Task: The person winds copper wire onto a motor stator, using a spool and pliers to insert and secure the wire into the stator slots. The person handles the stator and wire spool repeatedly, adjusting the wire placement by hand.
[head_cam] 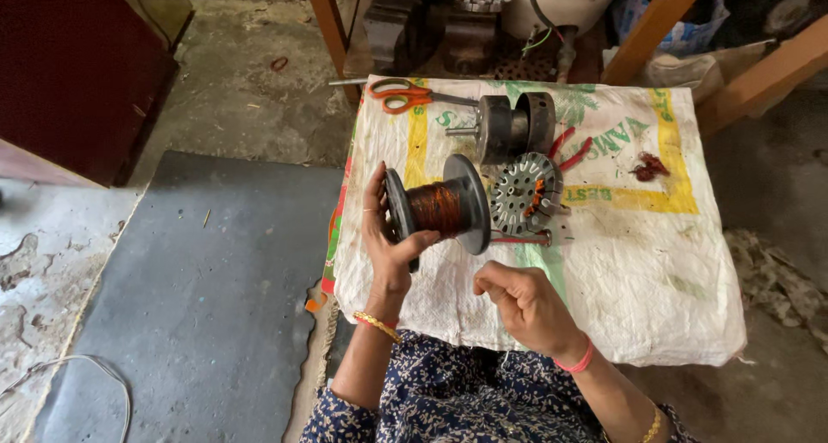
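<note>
Over sackcloth (673, 262), left hand (385, 236) grips copper-wound spool (437, 207).

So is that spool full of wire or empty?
Partly full. The spool in the left hand has coppery wire wound around its core, well below the flange rims.

Two hands are at work: the left hand (385, 227) and the right hand (517, 301). There is one grey spool (438, 207) of copper wire. One slotted metal stator (523, 193) lies on the one printed sack (655, 262), along with one dark motor rotor (511, 127), one pair of orange-handled scissors (404, 94), one red-handled tool (569, 150) and one small red scrap pile (649, 167).
</note>
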